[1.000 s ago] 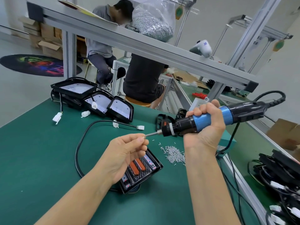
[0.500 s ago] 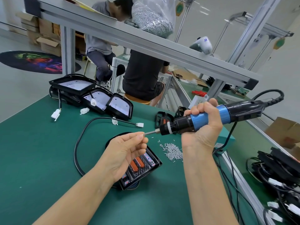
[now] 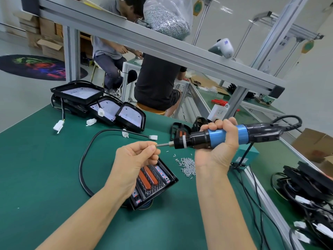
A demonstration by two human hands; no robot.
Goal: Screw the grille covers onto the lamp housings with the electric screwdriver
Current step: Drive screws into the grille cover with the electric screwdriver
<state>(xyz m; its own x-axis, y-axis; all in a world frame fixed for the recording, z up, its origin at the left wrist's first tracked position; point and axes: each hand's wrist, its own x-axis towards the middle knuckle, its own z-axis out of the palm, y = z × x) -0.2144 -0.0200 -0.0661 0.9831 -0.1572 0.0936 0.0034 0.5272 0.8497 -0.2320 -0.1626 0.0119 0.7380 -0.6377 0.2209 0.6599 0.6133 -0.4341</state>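
My right hand (image 3: 219, 147) grips a blue and black electric screwdriver (image 3: 227, 135) held level above the green table, bit pointing left. My left hand (image 3: 137, 159) pinches a small screw against the bit tip (image 3: 158, 145); the screw itself is hidden by my fingertips. Below my left hand lies a black lamp housing (image 3: 155, 183) with orange lenses and a grille cover, its black cable (image 3: 84, 159) looping left. A loose pile of small silver screws (image 3: 187, 166) lies just right of the housing.
Three black lamp housings (image 3: 100, 103) with white connectors sit at the table's far left. More black parts (image 3: 182, 127) lie behind the screwdriver. A heap of cabled lamps (image 3: 306, 188) is at the right edge. An aluminium frame beam (image 3: 162, 44) crosses overhead; two people sit beyond it.
The view has shifted slightly. Both hands stay together above the housing, with my left fingers still at the screwdriver's bit tip.
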